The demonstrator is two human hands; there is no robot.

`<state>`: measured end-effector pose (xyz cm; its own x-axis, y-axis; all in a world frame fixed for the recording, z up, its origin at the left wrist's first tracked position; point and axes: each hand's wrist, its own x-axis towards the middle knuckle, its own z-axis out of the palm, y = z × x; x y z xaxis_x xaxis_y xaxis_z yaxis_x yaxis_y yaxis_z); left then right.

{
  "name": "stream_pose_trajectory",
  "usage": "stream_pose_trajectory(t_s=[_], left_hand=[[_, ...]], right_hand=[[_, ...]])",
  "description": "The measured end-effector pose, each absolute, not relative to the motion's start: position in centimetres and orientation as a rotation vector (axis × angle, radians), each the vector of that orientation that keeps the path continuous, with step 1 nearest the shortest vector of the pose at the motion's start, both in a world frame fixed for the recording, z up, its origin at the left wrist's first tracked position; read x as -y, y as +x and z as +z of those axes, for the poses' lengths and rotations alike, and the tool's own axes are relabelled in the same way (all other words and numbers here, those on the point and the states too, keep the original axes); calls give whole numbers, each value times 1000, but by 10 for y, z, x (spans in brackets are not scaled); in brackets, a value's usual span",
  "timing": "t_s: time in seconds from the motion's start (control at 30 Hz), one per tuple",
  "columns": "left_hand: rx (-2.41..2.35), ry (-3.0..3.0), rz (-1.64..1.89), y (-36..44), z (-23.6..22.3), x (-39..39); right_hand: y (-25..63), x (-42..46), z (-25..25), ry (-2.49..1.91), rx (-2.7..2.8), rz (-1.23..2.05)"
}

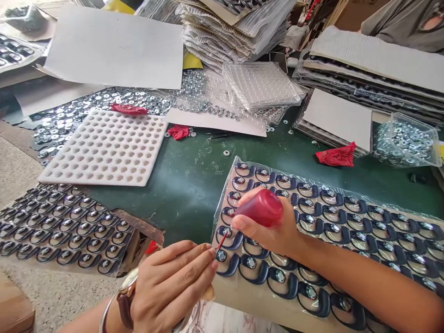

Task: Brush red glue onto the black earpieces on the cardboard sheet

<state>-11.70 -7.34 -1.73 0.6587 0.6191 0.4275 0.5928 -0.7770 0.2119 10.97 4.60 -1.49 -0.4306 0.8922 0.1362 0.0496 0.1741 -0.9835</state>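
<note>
A red bottle [262, 208] is held tilted above the near left part of a sheet of black parts [239, 291], with the fingers of the right hand [280, 233] clamped around it. The fingers of the left hand [173, 282] are laid straight and together beside the sheet's edge; whether anything is gripped beneath them cannot be told. The sheet is supported on a green table [180, 203], where a white foam tray [52, 176] and a clear box of washers [432, 144] are also seen.
</note>
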Motion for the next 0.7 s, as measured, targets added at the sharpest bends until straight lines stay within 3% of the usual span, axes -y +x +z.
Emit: stream_pose_trajectory(t_s=[0.7], left_hand=[[-1097, 2729, 781, -110, -23, 79]], right_hand=[[110, -39, -29, -940, 1763, 1227]])
